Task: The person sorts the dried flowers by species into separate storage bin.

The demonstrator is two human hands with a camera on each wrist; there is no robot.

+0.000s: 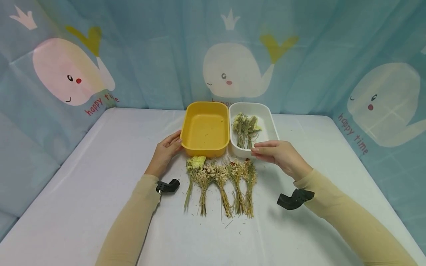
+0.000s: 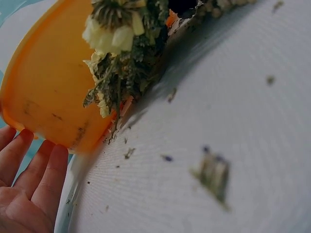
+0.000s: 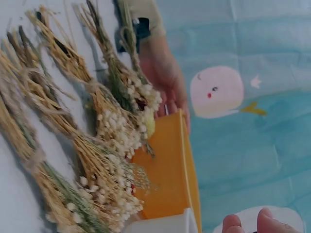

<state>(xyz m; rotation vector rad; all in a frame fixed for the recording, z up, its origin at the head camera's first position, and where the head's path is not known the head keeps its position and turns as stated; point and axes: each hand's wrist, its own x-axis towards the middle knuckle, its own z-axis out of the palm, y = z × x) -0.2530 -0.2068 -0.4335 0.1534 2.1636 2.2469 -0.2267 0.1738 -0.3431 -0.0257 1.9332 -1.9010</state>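
Observation:
My left hand [image 1: 165,151] lies against the left side of a yellow plastic bin [image 1: 188,127]. Its fairly straight fingers [image 2: 46,165] touch the bin's outside in the left wrist view. Beside that bin stands a white bin [image 1: 271,123], with dried flower bunches [image 1: 244,127] in it. Over the white bin's front right rim is my right hand [image 1: 277,154], fingers extended to the left. Only its fingertips [image 3: 232,223] show in the right wrist view, above the bin's corner. Several tied dried flower bunches [image 1: 221,181] lie in a row in front of the bins, blossoms toward them.
A white cloth [image 1: 116,147] covers the table. Small stem bits [image 1: 228,224] are scattered in front of the bunches. Behind the bins hangs a blue curtain [image 1: 159,55] printed with whales. Black wrist mounts [image 1: 296,199] sit on both sleeves.

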